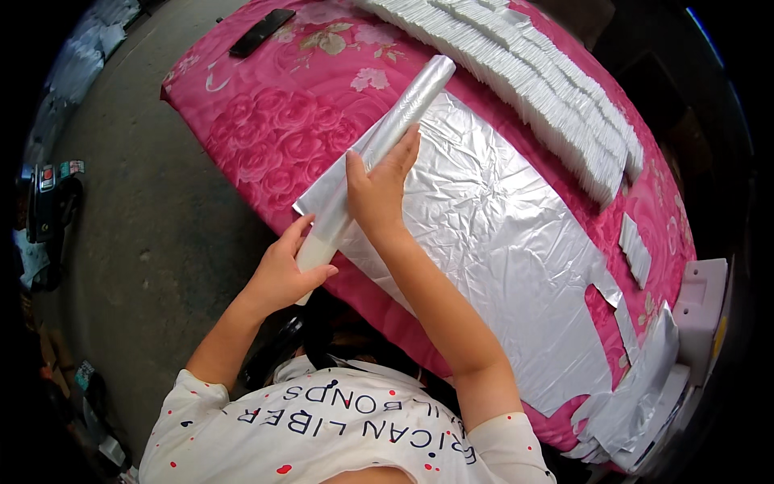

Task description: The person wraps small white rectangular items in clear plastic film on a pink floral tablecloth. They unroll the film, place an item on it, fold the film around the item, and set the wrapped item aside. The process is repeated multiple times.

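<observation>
A long roll of clear, shiny plastic film (pixel 415 93) lies at a slant over the left end of a silvery plastic sheet (pixel 492 250). My left hand (pixel 286 270) grips the roll's near end, thumb on one side and fingers on the other. Farther up, my right hand (pixel 383 189) is closed around the roll's middle, its fingertips along the right side. The silvery sheet is creased and has curved cut-outs at its right end, like bag handles. Whether it is one layer or several I cannot tell.
A pink flowered cloth (pixel 282 137) covers the table. Long rows of folded white pieces (pixel 524 73) stand along the far side, with a small white bundle (pixel 634 252) nearby. A black phone (pixel 262 32) lies far left. Crumpled silvery plastic (pixel 637 395) hangs at the right edge beside a white container (pixel 700 302).
</observation>
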Motion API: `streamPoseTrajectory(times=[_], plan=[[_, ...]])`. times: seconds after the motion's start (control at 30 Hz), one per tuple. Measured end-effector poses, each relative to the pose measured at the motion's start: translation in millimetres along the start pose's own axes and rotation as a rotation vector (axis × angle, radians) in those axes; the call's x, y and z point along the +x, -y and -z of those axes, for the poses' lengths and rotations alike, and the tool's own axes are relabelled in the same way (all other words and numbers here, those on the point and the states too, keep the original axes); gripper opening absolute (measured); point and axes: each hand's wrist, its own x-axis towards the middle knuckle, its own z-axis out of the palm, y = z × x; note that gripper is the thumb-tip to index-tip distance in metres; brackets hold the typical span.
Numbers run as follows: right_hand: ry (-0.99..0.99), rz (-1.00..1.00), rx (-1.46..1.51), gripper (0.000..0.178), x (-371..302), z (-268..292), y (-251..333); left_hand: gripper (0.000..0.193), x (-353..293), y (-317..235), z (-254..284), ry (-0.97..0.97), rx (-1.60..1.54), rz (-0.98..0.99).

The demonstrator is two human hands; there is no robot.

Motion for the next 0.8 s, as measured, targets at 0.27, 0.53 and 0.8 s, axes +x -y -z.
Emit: streamPoseTrajectory(times=[0.27, 0.53, 0.8], plan=[[0.362, -0.523, 1.222, 0.06, 5, 110, 43, 0.086, -9, -28, -49, 0.953, -1.194, 0.249], [0.109, -0.379, 0.873, 0.061, -38, 159, 17, 0.053, 2, -34, -104, 0.452, -0.312, 0.029], [-0.137, -0.445, 0.911, 0.054, -24, 267, -43, 0.08, -23, -14, -86, 0.967, -0.34, 0.577]])
